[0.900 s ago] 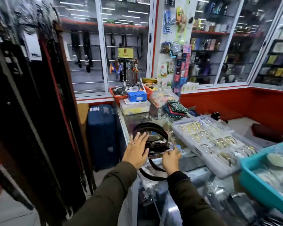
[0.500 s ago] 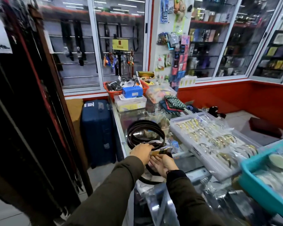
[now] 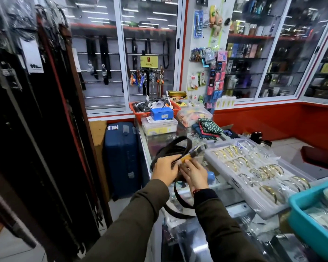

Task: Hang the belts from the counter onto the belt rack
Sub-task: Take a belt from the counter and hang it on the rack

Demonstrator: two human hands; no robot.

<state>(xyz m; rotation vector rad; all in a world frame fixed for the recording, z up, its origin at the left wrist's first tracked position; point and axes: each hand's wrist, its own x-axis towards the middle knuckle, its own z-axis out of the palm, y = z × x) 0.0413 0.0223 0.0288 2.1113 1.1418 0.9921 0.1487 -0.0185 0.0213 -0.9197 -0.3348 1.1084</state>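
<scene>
While both hands meet over the near-left edge of the glass bench (image 3: 159, 140), the left hand (image 3: 166, 170) has its grip closed around a coiled dark belt (image 3: 180, 146), and the right hand (image 3: 196, 173) pinches the same belt at its yellow tag (image 3: 187, 158) near the buckle end. Belt is lifted off the glass, loop tilted up beyond the grips, one strand drooping below the right wrist toward the bench edge. Just right of the right grip: a blue cap (image 3: 210, 175), then a clear tray of gold bangles (image 3: 254, 173); further right a teal tub (image 3: 311, 222). Beyond the grips on the bench: a clear box (image 3: 159, 127) with a blue box (image 3: 161, 112) on top, a red basket (image 3: 138, 112) of clutter, folded green patterned cloth (image 3: 209, 126). Left of the left grip, well apart across a floor gap, the belt rack (image 3: 36, 120) hangs full of dark and brown belts with white tags. A navy suitcase (image 3: 121, 157) stands on the floor beside the bench. Back walls are glass display cabinets (image 3: 254, 53), red panelling below.
</scene>
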